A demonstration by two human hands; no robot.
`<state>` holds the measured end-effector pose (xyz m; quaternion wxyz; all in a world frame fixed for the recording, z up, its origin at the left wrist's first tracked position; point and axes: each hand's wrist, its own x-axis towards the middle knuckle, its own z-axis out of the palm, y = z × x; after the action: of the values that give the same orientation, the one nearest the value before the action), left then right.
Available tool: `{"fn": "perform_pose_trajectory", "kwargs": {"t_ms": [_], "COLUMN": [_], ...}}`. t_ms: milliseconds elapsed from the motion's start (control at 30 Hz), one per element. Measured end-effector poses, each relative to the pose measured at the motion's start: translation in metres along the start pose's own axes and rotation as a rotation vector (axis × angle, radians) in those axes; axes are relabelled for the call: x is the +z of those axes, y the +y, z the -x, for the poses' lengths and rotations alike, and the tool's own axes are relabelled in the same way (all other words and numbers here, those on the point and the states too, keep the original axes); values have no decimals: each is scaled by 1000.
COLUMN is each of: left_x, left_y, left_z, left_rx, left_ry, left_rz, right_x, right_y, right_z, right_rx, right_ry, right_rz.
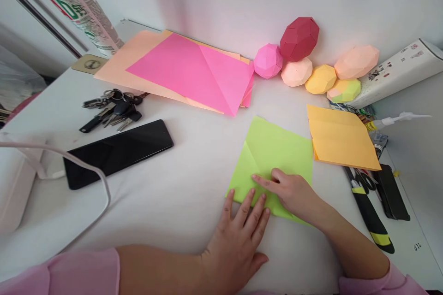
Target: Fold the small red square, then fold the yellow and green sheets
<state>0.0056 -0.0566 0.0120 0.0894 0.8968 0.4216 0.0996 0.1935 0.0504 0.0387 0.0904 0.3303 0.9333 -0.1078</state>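
Note:
A light green square of paper (277, 147) lies on the white table, with crease lines running across it. My left hand (238, 235) is flat with its fingers spread, its fingertips resting on the paper's near left edge. Above and to the right of it, my right hand (294, 191) has its index finger stretched out and touching the middle of the green sheet, while its other fingers are curled under. Whether anything sits under those curled fingers is hidden. An orange folded paper (342, 138) lies just right of the green one.
Pink sheets (197, 71) lie over peach ones at the back. Several faceted paper balls (299, 39) stand by the wall. Keys (119, 108) and a black phone (119, 152) with a cable nearby are at left; a cutter (372, 216) and scissors (365, 179) are at right.

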Motion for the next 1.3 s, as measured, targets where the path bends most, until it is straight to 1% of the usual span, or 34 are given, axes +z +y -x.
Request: {"fn": "perform_pose_trajectory", "kwargs": {"t_ms": [100,267,400,633,867,1000,1200,1300], "left_x": [0,0,-1,-1,-6,-9,-8,-7], "left_y": [0,-1,-1,0,-2,-2,1,3], "left_z": [1,1,1,0,-2,-2,-1,0], "left_rx": [4,4,3,-7,10,12,-17,-39], "left_ry": [-11,-28,-30,-33,-102,-139,-127,-101], "left_rz": [-9,-9,0,22,17,-6,-67,-98], "right_x": [1,-2,-3,-2,-1,0,1,1], "right_y": [1,0,-1,-1,1,2,2,1], "right_z": [0,-1,-2,-2,-2,-2,-3,-3], "right_rx": [-2,30,49,29,13,23,33,37], "right_ry": [29,-22,-22,-60,-10,-6,1,12], "right_rz": [-15,-38,-83,-2,-15,-38,-44,-56]}}
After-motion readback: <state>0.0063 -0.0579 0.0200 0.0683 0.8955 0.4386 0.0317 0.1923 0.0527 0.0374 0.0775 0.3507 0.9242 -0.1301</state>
